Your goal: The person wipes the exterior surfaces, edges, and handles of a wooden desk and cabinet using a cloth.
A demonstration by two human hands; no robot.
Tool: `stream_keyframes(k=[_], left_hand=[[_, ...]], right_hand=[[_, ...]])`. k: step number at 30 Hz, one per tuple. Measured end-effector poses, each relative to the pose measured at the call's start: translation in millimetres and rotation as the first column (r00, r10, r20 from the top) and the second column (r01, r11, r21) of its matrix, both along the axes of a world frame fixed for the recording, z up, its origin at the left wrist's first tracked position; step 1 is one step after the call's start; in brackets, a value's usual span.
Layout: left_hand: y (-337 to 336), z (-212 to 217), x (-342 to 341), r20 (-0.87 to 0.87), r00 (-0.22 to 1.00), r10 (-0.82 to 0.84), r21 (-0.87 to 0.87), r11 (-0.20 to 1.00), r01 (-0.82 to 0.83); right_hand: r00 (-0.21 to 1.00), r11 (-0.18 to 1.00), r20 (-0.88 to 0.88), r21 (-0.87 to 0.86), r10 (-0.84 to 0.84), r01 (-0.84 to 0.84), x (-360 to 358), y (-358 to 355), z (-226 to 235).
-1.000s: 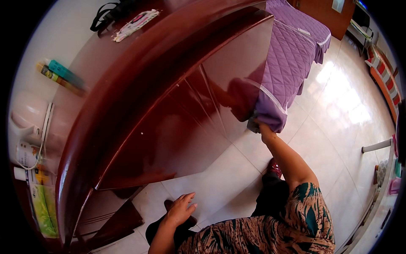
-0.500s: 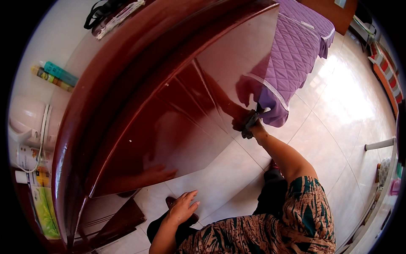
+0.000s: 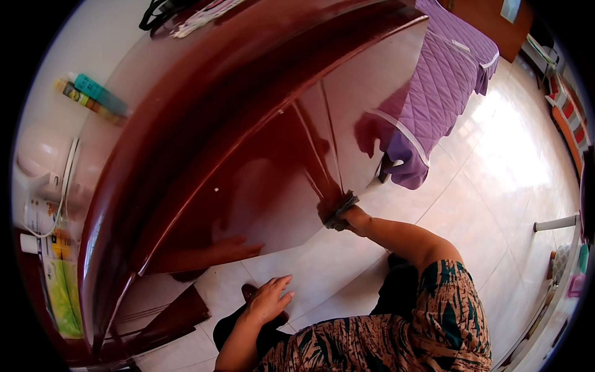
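Grey crumpled cleaning cloth point(image 3: 341, 209) is being pressed against the lower edge of a glossy dark-red wooden cabinet front point(image 3: 260, 180), just where two panels meet near the pale tiled floor point(image 3: 496, 186). The person's right hand point(image 3: 354, 218) is closing its grip around the cloth, fingers bunched over it, arm stretching forward from a patterned sleeve point(image 3: 446, 310). The left hand point(image 3: 268, 300) is resting open and empty, fingers spread, on a dark knee beside the cabinet's foot. One cloth is showing; it looks soft, light and limp, likely to fold under pressure, so a full-palm hold over its bunched middle would suit it best. The polished wood appears hard and slick. Behind the cabinet, one bed with a quilted purple cover point(image 3: 443, 93) is standing on the floor. On the cabinet's pale top, two slim containers, one teal bottle point(image 3: 99, 94) and one multicoloured tube point(image 3: 83, 102), are lying side by side.
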State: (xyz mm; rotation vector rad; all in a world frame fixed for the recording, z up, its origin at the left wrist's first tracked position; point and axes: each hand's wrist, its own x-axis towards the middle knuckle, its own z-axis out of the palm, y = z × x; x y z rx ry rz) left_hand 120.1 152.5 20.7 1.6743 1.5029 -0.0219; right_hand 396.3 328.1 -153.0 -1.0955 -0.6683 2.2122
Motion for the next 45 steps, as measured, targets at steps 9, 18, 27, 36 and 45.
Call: stream_keyframes(k=[9,18,27,36,45], left_hand=[[5,-3,-4,0.010,1.000,0.008,0.056,0.998,-0.008],[1,-10,-4,-0.053,0.999,-0.005,0.110,0.994,0.010],[-3,-16,-8,-0.037,0.999,0.029,0.158,0.987,-0.023],[-7,-18,-13,-0.039,0.999,0.029,0.141,0.990,-0.023],[-7,-18,-10,-0.053,0.999,0.014,0.123,0.992,-0.007]], right_hand=[[0.988,0.991,-0.101,-0.053,0.121,-0.126,-37,-16,45],[0.984,0.993,-0.137,0.010,0.115,-0.115,-70,-51,132],[0.986,0.990,-0.115,0.051,-0.125,0.131,-82,-77,206],[0.868,0.743,-0.305,0.453,-0.391,0.493,-50,-73,279],[0.461,-0.101,0.059,0.944,-0.885,-0.314,-34,-52,288]])
